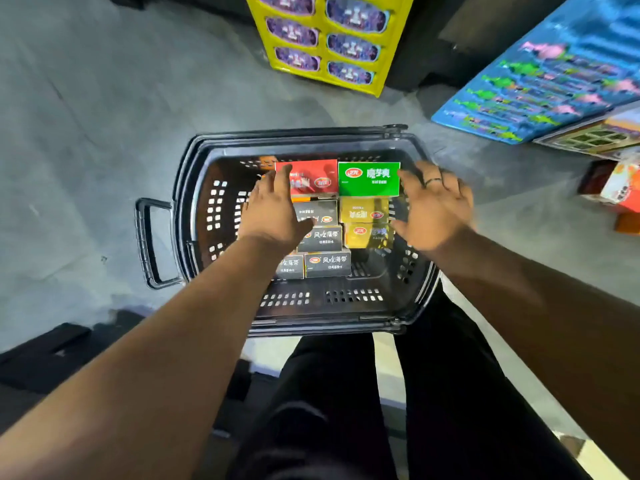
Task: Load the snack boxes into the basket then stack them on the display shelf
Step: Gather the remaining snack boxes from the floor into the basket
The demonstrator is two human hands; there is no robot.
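– Two hands show in the head view; how do they stand?
– Both are spread with straight fingers and hold nothing. The left hand hangs over the black basket at about ten o'clock. Its fingertips lie over the left end of the red box, and I cannot tell whether they touch it. The right hand, with a dark ring on one finger, is at two o'clock, its fingertips just beside the right end of the green box. The hands are well apart and slightly blurred.
– And the boxes?
– Eight are plain to see, all inside the basket. Red and green lie side by side at twelve o'clock, at the far end. Two yellow boxes sit just nearer than the green one, one behind the other. Four dark boxes run from the centre toward six o'clock, partly hidden under the left wrist.
– Where is the basket?
– It stands on the grey floor, just beyond the person's dark trousers, and its handle juts out at nine o'clock.
– Around it?
– A yellow display pack with purple ovals is at twelve o'clock of the frame. A blue pack is at two o'clock and orange boxes are at three o'clock, all apart from the basket
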